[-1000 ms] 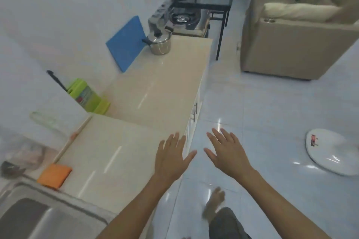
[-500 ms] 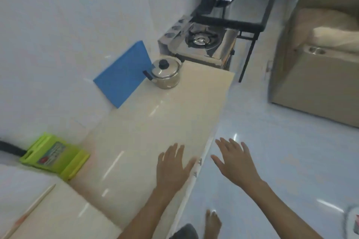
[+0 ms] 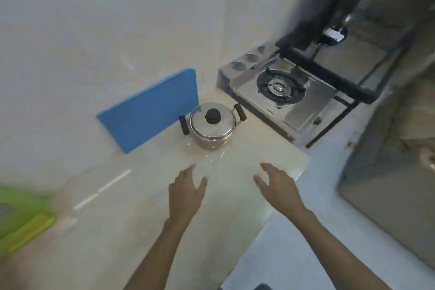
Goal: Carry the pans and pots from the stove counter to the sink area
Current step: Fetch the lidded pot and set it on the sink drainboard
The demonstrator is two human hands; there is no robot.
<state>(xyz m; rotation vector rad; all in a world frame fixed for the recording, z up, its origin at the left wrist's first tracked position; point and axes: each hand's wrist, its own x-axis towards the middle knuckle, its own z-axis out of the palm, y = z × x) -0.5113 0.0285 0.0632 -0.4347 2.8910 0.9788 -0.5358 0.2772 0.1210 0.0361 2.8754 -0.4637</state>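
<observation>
1. The left hand has its fingers spread loosely apart, holding nothing, hovering palm-down above the tabletop short of the pot.
2. The right hand is likewise empty, fingers apart and slightly curled, nearer the tabletop's edge.
3. Both forearms reach forward toward the pot.
4. The lidded steel pot stands on the tabletop, just right of a blue board leaning on the wall, with the gas stove beyond it.

A home kitchen is indicated: a single-burner gas stove, a lidded steel pot, a tiled counter, a blue cutting board.
</observation>
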